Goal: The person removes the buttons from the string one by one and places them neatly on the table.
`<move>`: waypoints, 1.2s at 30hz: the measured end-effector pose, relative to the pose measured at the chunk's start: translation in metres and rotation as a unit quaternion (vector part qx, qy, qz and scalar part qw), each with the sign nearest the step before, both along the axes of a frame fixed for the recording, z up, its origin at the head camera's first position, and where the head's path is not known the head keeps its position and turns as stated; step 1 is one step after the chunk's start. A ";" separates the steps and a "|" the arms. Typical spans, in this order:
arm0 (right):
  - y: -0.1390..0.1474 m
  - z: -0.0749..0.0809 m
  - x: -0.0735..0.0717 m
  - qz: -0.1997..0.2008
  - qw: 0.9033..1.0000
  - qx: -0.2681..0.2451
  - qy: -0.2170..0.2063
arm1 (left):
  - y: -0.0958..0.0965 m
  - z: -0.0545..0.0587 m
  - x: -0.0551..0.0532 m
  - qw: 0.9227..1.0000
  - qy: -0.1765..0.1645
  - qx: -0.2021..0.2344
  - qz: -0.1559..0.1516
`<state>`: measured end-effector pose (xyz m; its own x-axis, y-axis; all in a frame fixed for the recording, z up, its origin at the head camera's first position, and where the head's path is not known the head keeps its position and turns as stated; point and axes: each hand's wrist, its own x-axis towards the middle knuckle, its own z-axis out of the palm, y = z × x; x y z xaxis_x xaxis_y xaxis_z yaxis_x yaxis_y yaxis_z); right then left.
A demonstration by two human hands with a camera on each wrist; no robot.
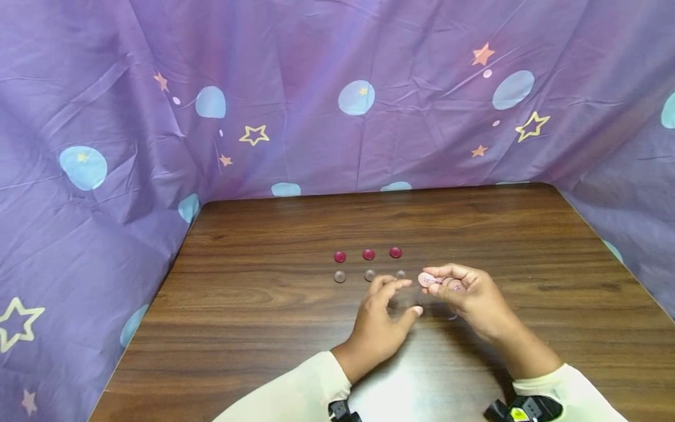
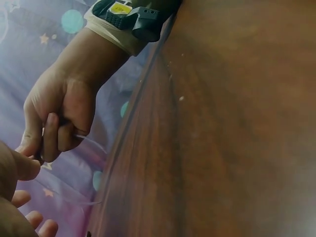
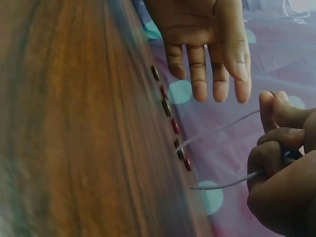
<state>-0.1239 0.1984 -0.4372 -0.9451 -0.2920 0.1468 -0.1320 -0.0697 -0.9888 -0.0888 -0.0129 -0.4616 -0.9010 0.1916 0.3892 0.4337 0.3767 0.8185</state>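
Note:
My right hand (image 1: 477, 302) pinches a pink button (image 1: 425, 279) between thumb and fingertips, and a second pink button (image 1: 456, 285) shows behind it in the same hand. A thin pale cord (image 3: 222, 186) comes out of the curled fingers of the right hand, with another stretch rising to its fingertips in the right wrist view. Just to the left, my left hand (image 1: 377, 322) has its fingers extended and the thumb apart, holding nothing. Its palm faces the right hand in the right wrist view.
Beyond the hands, three dark red buttons (image 1: 368, 254) lie in a row on the brown wooden table (image 1: 263, 328). Nearer me is a row of three grey-brown buttons (image 1: 340, 276), the rightmost close by the hands. A purple patterned cloth (image 1: 295, 76) hangs around the table.

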 end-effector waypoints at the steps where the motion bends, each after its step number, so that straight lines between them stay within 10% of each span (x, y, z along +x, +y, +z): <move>1: -0.001 0.000 0.000 0.000 1.000 0.006 0.001 | -0.002 -0.001 0.001 1.000 -0.002 0.004 -0.002; 18: -0.016 -0.001 0.009 -0.002 0.996 0.087 0.024 | -0.034 -0.008 0.018 0.998 -0.035 0.059 -0.002; 36: -0.041 -0.016 0.024 0.059 0.998 0.027 0.016 | -0.054 -0.015 0.029 0.995 0.066 0.064 -0.023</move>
<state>-0.1003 0.1578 -0.4529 -0.8988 -0.4089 0.1580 -0.1582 -0.0334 -0.9868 -0.0603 -0.0667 -0.4765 -0.8316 0.1730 0.5277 0.5553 0.2498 0.7932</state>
